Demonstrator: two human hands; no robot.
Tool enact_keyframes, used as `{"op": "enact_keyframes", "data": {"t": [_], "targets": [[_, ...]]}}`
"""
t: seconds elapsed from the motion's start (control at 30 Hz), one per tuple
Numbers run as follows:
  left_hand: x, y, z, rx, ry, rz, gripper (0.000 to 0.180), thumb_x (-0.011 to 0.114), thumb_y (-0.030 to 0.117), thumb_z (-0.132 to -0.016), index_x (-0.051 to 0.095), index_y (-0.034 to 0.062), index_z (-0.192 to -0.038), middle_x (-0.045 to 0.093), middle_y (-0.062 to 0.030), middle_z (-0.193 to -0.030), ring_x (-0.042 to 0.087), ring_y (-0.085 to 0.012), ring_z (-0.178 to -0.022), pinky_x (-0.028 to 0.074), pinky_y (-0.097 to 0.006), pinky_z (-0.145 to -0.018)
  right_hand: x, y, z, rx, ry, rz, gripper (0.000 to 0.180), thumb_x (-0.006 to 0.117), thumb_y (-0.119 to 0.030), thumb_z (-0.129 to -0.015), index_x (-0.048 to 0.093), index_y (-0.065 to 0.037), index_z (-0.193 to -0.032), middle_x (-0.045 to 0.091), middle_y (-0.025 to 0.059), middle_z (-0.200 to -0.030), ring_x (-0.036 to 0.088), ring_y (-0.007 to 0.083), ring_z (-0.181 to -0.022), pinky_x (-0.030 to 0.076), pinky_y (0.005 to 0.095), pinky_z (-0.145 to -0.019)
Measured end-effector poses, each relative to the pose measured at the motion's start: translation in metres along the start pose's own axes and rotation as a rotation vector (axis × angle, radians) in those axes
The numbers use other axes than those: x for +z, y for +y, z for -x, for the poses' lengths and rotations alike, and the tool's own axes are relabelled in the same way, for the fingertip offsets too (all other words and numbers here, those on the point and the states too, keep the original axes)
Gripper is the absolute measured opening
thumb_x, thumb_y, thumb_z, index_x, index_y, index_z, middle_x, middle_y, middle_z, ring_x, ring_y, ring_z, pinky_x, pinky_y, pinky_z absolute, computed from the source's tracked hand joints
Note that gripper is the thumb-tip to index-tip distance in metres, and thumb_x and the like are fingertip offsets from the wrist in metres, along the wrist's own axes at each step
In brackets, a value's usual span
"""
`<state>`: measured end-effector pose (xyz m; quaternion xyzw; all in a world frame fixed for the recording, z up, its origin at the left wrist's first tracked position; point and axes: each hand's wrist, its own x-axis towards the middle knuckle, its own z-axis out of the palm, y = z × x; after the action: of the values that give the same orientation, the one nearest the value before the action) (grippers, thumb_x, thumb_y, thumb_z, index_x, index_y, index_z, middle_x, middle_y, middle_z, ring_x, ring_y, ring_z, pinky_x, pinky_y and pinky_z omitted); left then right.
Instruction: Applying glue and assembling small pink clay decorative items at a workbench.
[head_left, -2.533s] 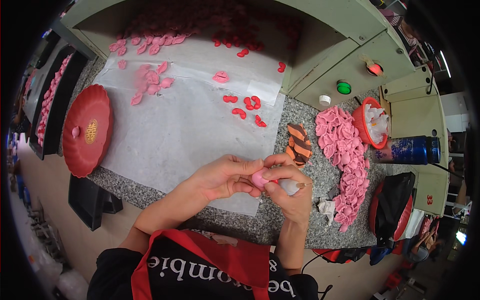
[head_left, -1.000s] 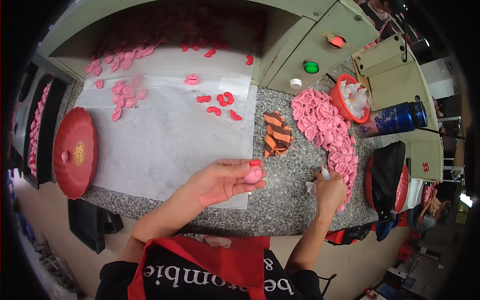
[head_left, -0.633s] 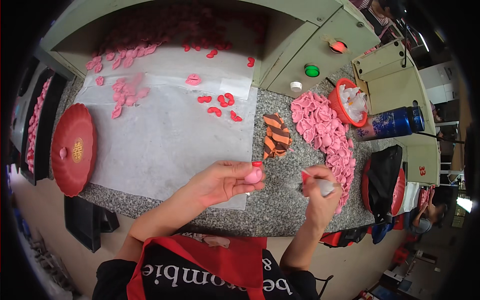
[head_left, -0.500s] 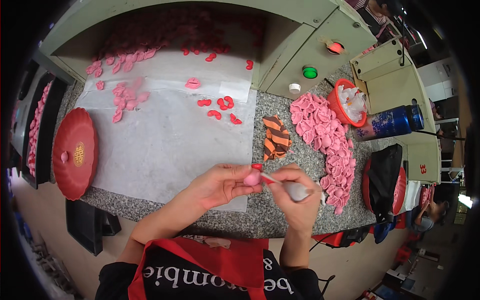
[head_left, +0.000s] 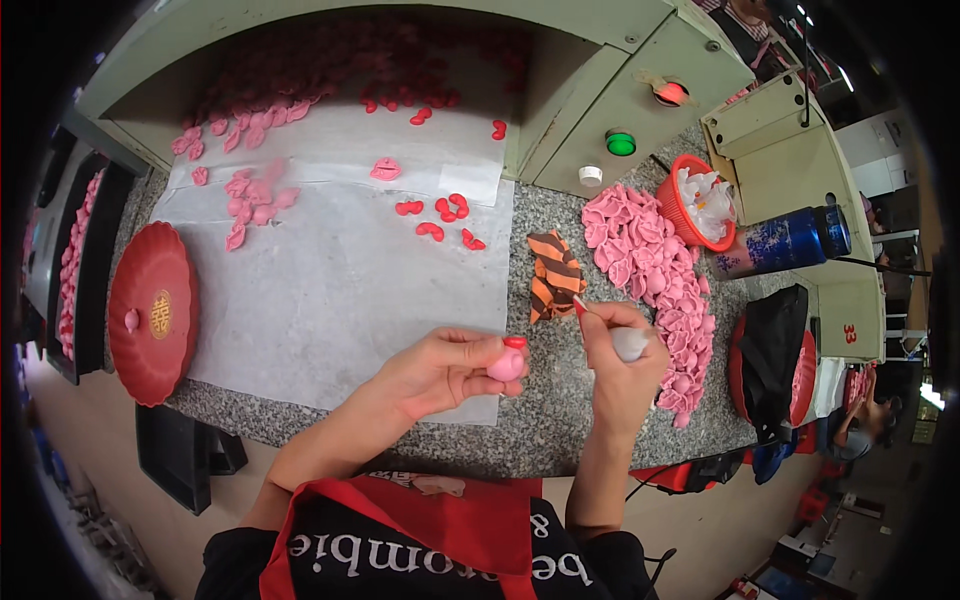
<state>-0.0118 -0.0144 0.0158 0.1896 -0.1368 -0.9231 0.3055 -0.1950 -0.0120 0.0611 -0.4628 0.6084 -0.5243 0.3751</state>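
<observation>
My left hand (head_left: 440, 375) is closed on a small round pink rubbery piece (head_left: 506, 367) with a bright red piece (head_left: 515, 342) at its top. It is held over the right edge of a white sheet (head_left: 320, 330). My right hand (head_left: 618, 375) grips a small translucent squeeze bottle (head_left: 630, 344), its thin tip pointing up and left beside several orange-and-brown striped pieces (head_left: 554, 272). A heap of pink cupped pieces (head_left: 650, 270) lies just beyond that hand. Several curved red pieces (head_left: 430, 232) rest on the sheet, and a lone pink piece (head_left: 386, 168) lies past them.
A red scalloped tray (head_left: 150, 345) holding one pink piece stands at left. Ahead is a green-grey machine housing (head_left: 620, 110) with a green button (head_left: 620, 144), its opening full of pink and red pieces. An orange basket (head_left: 690, 220) and a blue bottle (head_left: 785, 243) sit at right.
My right hand has moved right and up, drawing the squeeze bottle's tip away from the pink piece. My left hand stays almost in place, still holding that piece.
</observation>
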Motion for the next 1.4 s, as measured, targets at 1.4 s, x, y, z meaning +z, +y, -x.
{"op": "enact_keyframes", "data": {"t": [1.4], "targets": [[-0.013,-0.01,-0.001,-0.005,0.054,0.133,0.027,0.052,0.019,-0.083,0.055,-0.0056,-0.095,0.06,-0.0143,-0.084,0.06,-0.0219,-0.073,0.05,-0.028,-0.069,0.019,0.003,0.02,-0.269,-0.418,0.043,0.007,0.058,0.005,-0.069,0.058,0.001,-0.074,0.055,0.0053,-0.07,0.05,0.0105,-0.058,0.038,0.0196,-0.052]]}}
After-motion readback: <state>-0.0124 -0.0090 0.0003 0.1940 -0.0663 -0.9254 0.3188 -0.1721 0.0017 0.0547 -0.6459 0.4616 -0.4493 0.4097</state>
